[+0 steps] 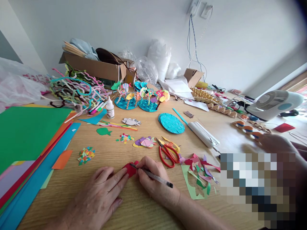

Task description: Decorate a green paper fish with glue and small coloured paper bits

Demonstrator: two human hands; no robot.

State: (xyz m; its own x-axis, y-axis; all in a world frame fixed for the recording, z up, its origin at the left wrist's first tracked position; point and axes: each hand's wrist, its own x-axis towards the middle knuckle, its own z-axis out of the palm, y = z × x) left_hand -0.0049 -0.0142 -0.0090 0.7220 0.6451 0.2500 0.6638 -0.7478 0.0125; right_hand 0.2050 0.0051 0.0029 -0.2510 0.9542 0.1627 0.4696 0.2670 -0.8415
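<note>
A small red paper cutout (130, 170) lies on the wooden table, partly covered by my hands. My left hand (102, 191) rests flat with outstretched fingers, its fingertips on the cutout's left side. Between the fingers and thumb of my right hand (153, 174) is a pen (157, 179) with a clear barrel and dark cap end, its tip at the red paper. Just beyond sit stacked paper fish (147, 142), pink on top of purple, and red-handled scissors (168, 153) lying apart-bladed. A green paper fish (104, 131) and a pale outlined fish (131, 121) lie farther back.
Coloured paper sheets (31, 131) pile up at left, near small paper bits (86, 155). Paper scraps (195, 179) lie right of my right hand. Farther back are a glue bottle (110, 108), blue discs (171, 123) and a fan (273, 103). Another person's hand (275, 143) reaches in at right.
</note>
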